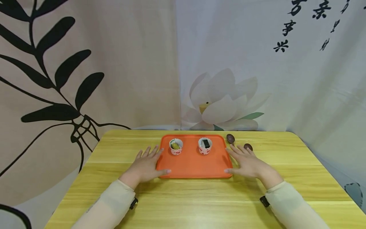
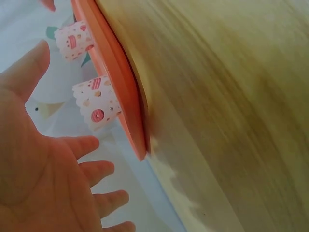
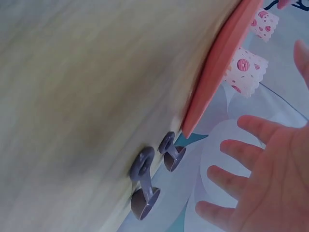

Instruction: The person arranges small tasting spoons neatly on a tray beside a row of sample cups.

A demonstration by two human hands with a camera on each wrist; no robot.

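Observation:
An orange tray (image 1: 197,163) lies on the wooden table with two small white paper cups printed in red. The left cup (image 1: 176,152) contains something yellow-green; a black block shows in the right cup (image 1: 205,150). My left hand (image 1: 147,165) spreads its straight fingers by the tray's left edge, holding nothing. At the right edge, my right hand (image 1: 247,163) mirrors it, also with nothing in its grasp. The wrist views show both palms raised off the tabletop. Beyond the right fingertips lie two dark brown spoons, a far spoon (image 1: 230,138) and a near spoon (image 1: 248,147).
The yellow wooden table (image 1: 188,203) stretches around the tray on all sides. Behind it hangs a pale curtain (image 1: 137,70) printed with black leaves, a lotus and writing. Dark bands sit at both wrists, by the light sleeves (image 1: 294,203).

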